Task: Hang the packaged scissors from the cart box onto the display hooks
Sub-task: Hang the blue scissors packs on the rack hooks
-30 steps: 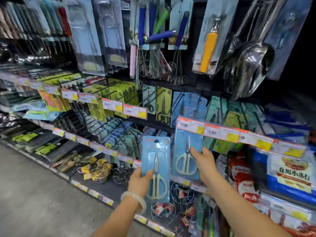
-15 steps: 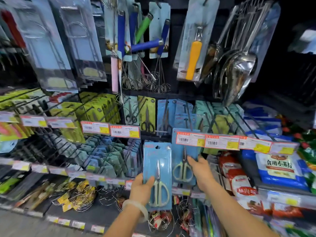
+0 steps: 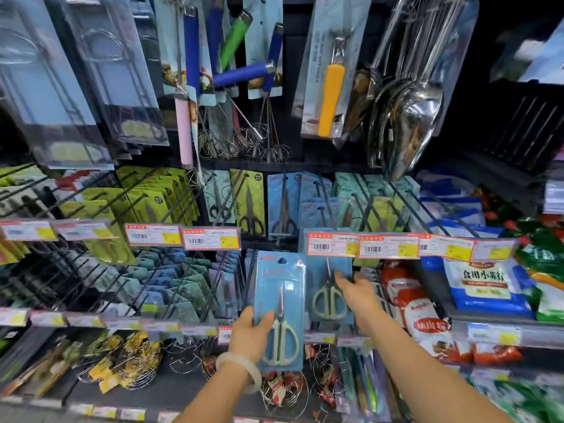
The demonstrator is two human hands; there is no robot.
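Black wire hooks (image 3: 328,206) crowd shelving; left grip (image 3: 253,332) clasps blue scissors pack (image 3: 280,300), right grip (image 3: 358,296) slack, holding nothing.

Bright overhead store light, with glare on the steel scoops (image 3: 409,117). Dark to their right. Wide-angle bending and blur far left of them.

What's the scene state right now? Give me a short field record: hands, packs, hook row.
left hand: grips the lower left edge of a blue scissors pack, held upright in front of the shelf
right hand: fingers on a second blue scissors pack below the price tags
second pack: top hidden behind the price tags; whether it is on a hook cannot be told
hook row: more carded scissors hang behind
cart box: not in view
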